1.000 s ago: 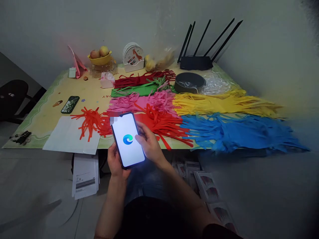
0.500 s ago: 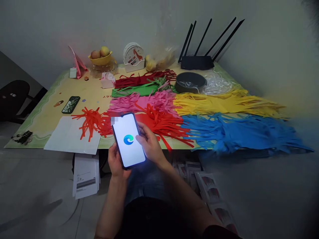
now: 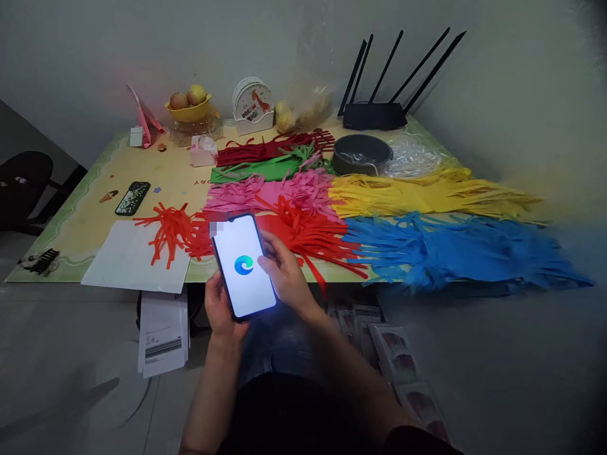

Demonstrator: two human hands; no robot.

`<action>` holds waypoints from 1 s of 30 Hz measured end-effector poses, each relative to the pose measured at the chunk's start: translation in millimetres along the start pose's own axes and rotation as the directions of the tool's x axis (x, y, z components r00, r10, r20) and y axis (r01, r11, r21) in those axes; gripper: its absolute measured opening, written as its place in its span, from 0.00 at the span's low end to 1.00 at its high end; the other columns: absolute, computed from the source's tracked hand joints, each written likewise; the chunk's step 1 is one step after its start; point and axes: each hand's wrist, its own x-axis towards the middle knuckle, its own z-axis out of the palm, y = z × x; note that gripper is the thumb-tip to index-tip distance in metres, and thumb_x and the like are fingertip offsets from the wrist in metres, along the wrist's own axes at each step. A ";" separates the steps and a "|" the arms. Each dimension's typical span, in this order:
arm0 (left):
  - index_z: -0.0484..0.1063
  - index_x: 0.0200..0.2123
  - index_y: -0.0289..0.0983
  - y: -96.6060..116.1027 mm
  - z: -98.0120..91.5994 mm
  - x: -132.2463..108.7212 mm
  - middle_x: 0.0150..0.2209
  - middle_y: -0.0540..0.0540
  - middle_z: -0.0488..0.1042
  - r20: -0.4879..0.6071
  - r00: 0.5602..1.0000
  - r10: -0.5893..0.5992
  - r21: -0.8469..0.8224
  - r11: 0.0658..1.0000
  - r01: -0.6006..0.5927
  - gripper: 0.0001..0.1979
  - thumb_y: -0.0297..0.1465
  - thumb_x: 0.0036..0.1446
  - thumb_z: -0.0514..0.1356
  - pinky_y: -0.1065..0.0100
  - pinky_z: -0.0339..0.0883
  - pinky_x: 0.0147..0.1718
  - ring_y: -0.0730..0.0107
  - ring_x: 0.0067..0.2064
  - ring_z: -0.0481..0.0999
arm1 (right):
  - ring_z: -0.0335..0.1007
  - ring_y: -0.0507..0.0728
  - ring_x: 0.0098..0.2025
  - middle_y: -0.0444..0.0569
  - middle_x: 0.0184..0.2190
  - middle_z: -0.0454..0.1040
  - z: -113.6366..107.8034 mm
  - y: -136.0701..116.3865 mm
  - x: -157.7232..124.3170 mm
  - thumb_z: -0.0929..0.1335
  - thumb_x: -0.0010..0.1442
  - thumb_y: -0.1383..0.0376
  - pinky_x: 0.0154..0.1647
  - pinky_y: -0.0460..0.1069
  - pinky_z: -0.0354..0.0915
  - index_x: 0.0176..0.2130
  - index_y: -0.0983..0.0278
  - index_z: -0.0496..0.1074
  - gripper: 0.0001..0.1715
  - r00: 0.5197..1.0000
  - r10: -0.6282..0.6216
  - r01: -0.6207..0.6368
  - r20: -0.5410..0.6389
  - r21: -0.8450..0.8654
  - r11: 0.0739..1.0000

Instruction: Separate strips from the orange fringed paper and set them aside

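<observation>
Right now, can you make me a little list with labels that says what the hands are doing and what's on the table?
left hand: left hand holds the lit phone from below
right hand: right hand on the phone's right edge, thumb over the screen
screen: white, with a blue swirl logo
table: table behind the phone
paper strips: red strips, pink strips, yellow strips, blue strips, green strips
other phone: dark phone lying flat at the left
far edge: fruit bowl, black router

Phone (image 3: 243,266) between both hands, before the table (image 3: 95,215) edge.
</observation>
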 end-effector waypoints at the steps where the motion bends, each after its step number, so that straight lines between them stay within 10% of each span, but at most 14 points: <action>1: 0.77 0.44 0.34 -0.2 0.1 0.0 0.38 0.43 0.82 -0.006 1.000 0.002 0.002 1.000 -0.002 0.18 0.38 0.56 0.58 0.58 0.74 0.47 0.59 0.37 0.82 | 0.69 0.56 0.39 0.50 0.43 0.73 -0.3 0.3 -0.1 0.65 0.61 0.62 0.41 0.51 0.68 0.59 0.62 0.64 0.27 1.000 0.001 -0.001 0.002 0.009 1.000; 30: 0.78 0.44 0.34 -2.5 -3.5 -0.1 0.37 0.42 0.82 0.015 1.000 0.002 -0.004 1.000 -0.002 0.18 0.37 0.57 0.56 0.60 0.76 0.44 0.60 0.35 0.82 | 0.70 0.57 0.40 0.49 0.43 0.74 -1.2 1.9 -2.4 0.66 0.61 0.61 0.40 0.51 0.66 0.58 0.60 0.65 0.25 1.000 0.017 -0.017 -0.005 0.031 0.999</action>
